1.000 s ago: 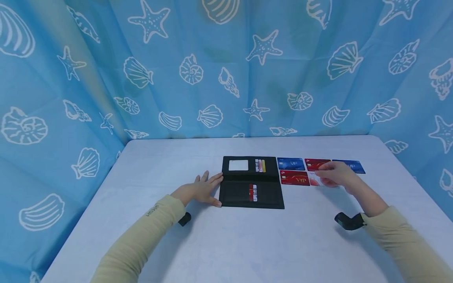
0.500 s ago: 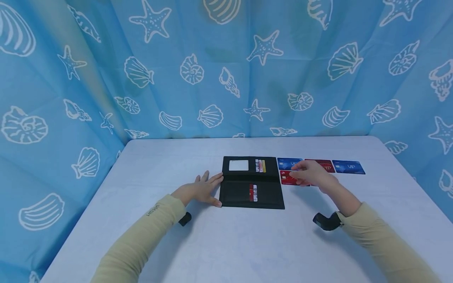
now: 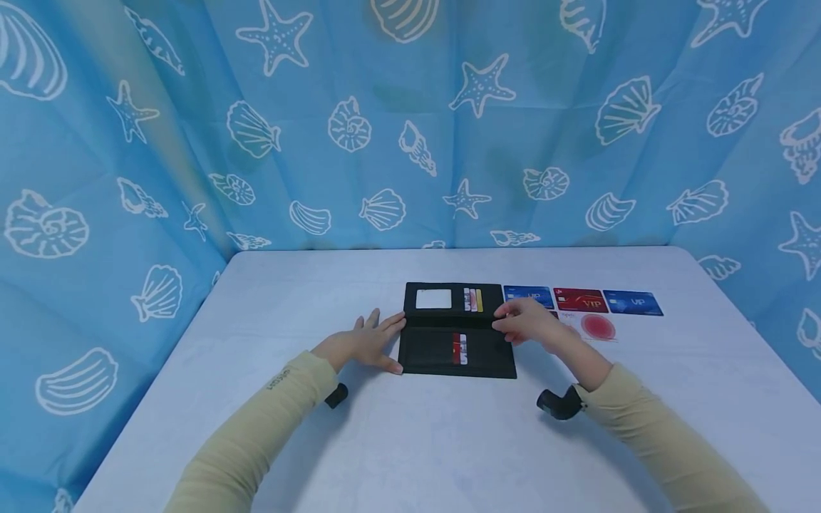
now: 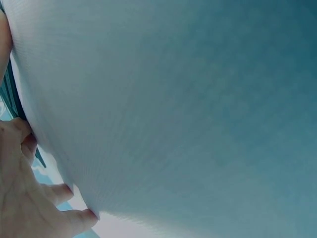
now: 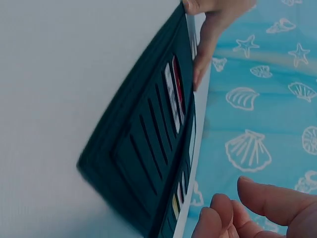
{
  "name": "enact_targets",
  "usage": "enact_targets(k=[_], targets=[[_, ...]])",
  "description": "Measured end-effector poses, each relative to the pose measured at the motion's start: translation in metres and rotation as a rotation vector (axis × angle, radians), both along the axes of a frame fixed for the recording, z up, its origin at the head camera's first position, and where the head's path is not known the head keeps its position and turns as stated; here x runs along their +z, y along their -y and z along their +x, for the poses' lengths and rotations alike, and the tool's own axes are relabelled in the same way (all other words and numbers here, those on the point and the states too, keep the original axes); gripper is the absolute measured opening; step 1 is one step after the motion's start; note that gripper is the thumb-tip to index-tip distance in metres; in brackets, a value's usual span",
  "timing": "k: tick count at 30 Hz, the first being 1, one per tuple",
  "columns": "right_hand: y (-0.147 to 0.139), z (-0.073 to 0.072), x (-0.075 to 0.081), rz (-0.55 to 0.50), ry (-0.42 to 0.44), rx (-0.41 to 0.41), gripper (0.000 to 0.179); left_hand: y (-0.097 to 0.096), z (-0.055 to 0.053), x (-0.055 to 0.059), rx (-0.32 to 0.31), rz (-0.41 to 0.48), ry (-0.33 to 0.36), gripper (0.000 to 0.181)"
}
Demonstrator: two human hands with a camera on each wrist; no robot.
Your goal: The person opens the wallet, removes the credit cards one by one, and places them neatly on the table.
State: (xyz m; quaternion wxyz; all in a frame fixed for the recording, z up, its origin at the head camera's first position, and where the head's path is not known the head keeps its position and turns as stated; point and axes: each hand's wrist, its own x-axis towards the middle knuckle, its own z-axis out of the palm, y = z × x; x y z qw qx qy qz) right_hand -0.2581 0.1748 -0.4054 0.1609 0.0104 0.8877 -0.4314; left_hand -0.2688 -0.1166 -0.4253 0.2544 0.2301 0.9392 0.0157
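Observation:
A black bifold wallet (image 3: 431,348) lies spread open on the table, with small cards (image 3: 460,349) in the slots of its near half and more in the far half. My left hand (image 3: 365,347) rests at the wallet's left edge, fingers spread. Over the wallet's right edge is my right hand (image 3: 529,322); the right wrist view shows its thumb (image 5: 267,196) apart from loosely bent fingers, nothing between them. Right of the wallet lie a blue VIP card (image 3: 527,292), a red VIP card (image 3: 580,300), another blue card (image 3: 631,302) and a white card with a red circle (image 3: 598,326). A lower red card is mostly hidden behind my right hand.
A white-covered table (image 3: 449,442) carries everything. Behind it hangs a blue curtain (image 3: 385,142) printed with shells and starfish. A black wrist camera (image 3: 559,404) sticks out under my right sleeve, and another (image 3: 336,395) under the left.
My right hand has moved left from the white card, across the red card, to the wallet's right edge, uncovering the right-hand cards. My left hand has stayed in place.

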Motion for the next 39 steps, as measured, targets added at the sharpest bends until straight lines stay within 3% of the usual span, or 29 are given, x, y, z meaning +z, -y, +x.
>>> enact_targets(k=[10,24,30,39], targets=[[0.019,-0.002,-0.011,-0.023,0.012,0.060,0.028,-0.001,-0.001,0.000,0.007,-0.018,0.009,0.098],[0.042,0.001,-0.017,0.116,0.074,0.096,0.036,0.000,-0.001,-0.002,-0.001,0.003,0.004,0.097],[0.046,-0.004,-0.025,0.131,0.096,0.092,0.037,0.000,-0.002,-0.004,-0.001,0.009,-0.002,0.098],[0.049,-0.006,-0.024,0.118,0.124,0.104,0.028,-0.001,-0.003,-0.005,0.006,-0.009,-0.005,0.099]])
